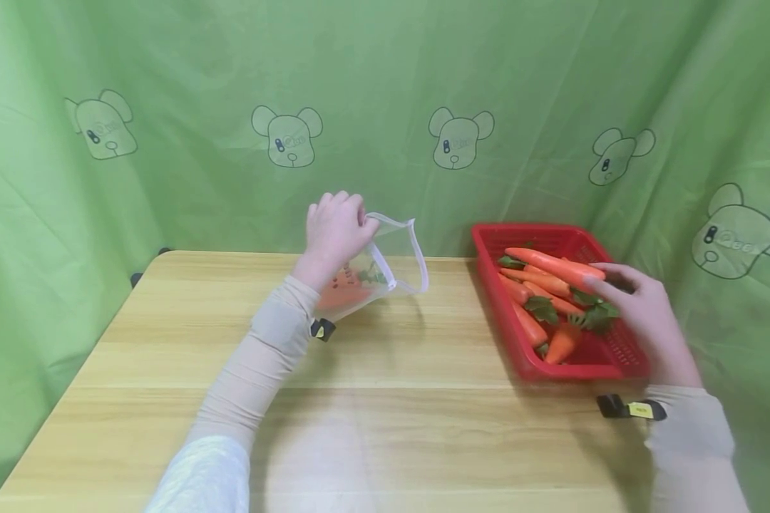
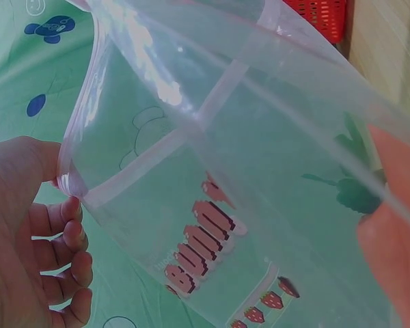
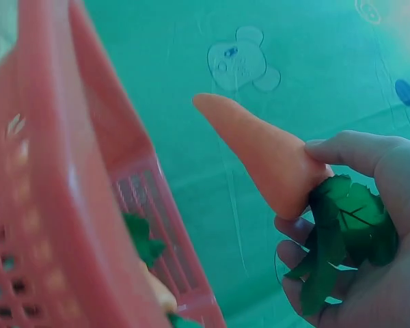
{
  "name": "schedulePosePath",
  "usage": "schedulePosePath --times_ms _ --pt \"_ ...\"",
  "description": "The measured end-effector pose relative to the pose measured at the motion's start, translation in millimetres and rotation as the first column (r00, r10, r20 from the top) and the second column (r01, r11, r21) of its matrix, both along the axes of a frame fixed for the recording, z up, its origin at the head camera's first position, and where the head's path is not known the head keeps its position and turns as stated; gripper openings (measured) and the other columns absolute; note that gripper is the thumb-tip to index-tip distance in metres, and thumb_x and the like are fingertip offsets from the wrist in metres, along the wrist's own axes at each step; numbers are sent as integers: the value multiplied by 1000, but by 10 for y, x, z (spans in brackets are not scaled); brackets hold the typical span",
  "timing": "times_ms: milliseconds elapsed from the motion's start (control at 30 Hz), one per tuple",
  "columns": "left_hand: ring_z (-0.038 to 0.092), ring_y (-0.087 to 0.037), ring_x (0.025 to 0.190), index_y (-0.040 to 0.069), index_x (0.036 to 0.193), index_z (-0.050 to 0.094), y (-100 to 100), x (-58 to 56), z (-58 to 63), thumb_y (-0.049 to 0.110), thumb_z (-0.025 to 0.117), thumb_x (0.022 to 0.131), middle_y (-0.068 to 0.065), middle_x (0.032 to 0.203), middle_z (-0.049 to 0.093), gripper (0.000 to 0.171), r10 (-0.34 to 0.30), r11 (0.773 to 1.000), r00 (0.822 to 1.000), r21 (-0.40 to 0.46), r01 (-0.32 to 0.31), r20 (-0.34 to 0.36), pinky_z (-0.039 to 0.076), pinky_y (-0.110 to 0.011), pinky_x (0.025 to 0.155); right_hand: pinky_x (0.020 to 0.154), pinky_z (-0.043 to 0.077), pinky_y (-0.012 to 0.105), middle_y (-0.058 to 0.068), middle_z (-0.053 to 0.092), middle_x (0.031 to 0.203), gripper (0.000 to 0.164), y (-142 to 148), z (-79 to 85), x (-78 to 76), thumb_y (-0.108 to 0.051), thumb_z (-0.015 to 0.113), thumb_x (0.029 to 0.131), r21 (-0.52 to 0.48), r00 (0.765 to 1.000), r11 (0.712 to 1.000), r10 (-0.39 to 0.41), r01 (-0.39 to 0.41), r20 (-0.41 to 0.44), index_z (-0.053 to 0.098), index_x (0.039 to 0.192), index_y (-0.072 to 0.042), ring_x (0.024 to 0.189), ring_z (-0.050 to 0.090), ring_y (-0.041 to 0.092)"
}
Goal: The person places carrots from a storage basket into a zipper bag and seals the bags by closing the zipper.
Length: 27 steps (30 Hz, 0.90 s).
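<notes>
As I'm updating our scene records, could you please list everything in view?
Table: one, light wood, centre.
Curtain: one, green with animal outlines, behind table.
Corner pieces: two, dark, table's far-left corner.
Basket: one, red, table's right side.
Loose carrots: several, orange with green leaves, in basket.
Held carrot: one, orange, over basket.
Bag: one, clear with red print, left of basket.
Bagged carrot: at least one, orange, in bag.
Wrist devices: two, black with yellow labels, by the wrists.
Sleeves: two, pale, on forearms.
Left hand: one, bare, gripping bag.
Right hand: one, bare, gripping held carrot.
</notes>
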<state>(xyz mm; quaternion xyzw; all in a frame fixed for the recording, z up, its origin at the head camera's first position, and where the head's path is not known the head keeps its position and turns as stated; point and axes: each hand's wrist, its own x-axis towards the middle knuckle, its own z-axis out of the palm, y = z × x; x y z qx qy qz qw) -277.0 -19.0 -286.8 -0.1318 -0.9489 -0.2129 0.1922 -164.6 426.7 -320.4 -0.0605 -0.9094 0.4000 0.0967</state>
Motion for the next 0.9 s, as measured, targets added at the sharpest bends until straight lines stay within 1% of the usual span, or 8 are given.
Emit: schedulePosePath --times_ms 100,167,300,400,500,667,767,900 --pt "45 -19 84 19 78 51 4 -4 -5 36 56 89 2 82 52 22 0 1000 1000 -3 0 1 37 -34 78 71 39 10 -29 53 100 53 -90 25 -34 -41 63 91 -15 1000 1000 19 -19 -25 54 136 -14 92 47 -5" --pt "45 -19 84 19 78 51 6 -5 -9 37 56 89 2 82 52 22 -1 1000 1000 -2 1 1 37 -34 78 71 44 12 -28 56 105 52 -166 38 -57 -43 61 92 -53 999 998 46 -45 7 54 136 -17 93 52 -4" --pt "45 -18 84 19 78 51 12 -6 -13 37 56 89 3 82 52 22 -1 1000 1000 -4 1 2 37 -34 78 70 50 16 -25 58 106 51 -308 59 -107 -43 62 92 -104 998 993 66 -64 13 55 136 -19 89 57 -2" --pt "45 -19 84 19 78 51 16 -5 -16 37 55 89 3 82 52 22 0 1000 1000 -9 0 5 37 -34 78 70 49 14 -23 56 104 55 -415 77 -144 -44 63 90 -75 998 995 66 -66 -1 53 136 -16 88 54 -1" --pt "45 -19 84 19 78 51 20 -6 -21 37 55 89 3 82 52 22 1 1000 1000 -13 0 6 37 -34 78 73 47 14 -20 55 109 57 -520 89 -179 -49 61 90 -50 996 995 83 -82 12 52 137 -19 94 52 1" --pt "45 -18 84 19 78 51 33 -6 -21 37 55 90 3 82 52 22 -1 1000 1000 -19 1 8 37 -34 79 79 40 10 -23 55 108 56 -679 111 -256 -49 62 89 10 994 994 107 -107 -19 54 136 -19 100 49 -1" --pt "45 -19 84 19 78 51 37 -2 -19 37 55 89 3 82 52 22 -3 1000 1000 -14 3 7 37 -34 79 80 40 10 -25 56 106 53 -784 128 -306 -46 63 90 6 991 991 133 -133 -30 56 134 -19 100 50 -2" --pt "45 -19 85 19 78 51 37 6 -8 36 55 89 2 82 52 21 -5 1000 1000 -12 5 6 37 -34 78 81 42 12 -24 60 103 48 -936 143 -374 -42 66 89 -10 982 984 179 -180 -63 59 130 -19 97 53 0"
